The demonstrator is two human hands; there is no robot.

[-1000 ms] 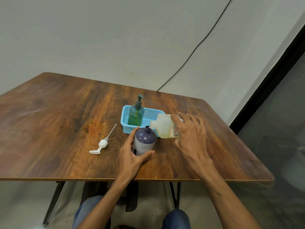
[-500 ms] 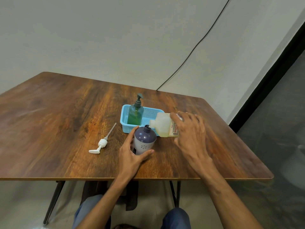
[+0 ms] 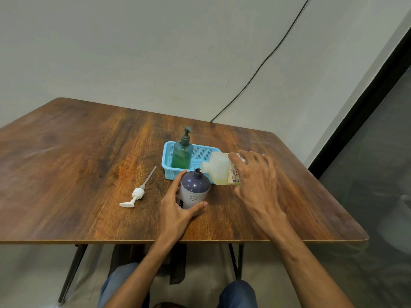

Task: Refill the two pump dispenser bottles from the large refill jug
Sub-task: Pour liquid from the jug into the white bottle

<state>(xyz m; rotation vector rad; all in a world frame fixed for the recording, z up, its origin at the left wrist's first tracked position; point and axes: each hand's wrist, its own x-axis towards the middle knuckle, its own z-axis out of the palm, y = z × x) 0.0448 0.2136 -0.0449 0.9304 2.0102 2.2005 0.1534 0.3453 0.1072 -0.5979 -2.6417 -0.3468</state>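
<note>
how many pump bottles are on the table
2: the green bottle stands in the blue basket; the purple bottle, pump off, is held by the left hand.

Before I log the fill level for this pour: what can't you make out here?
All in the head view:
- Liquid level in the purple bottle: its wall is opaque.
- Any stream at the refill jug spout: too small to tell.
- Most of the jug's label: the right hand covers it.
- Purple bottle's base: hidden behind the left hand.
</note>
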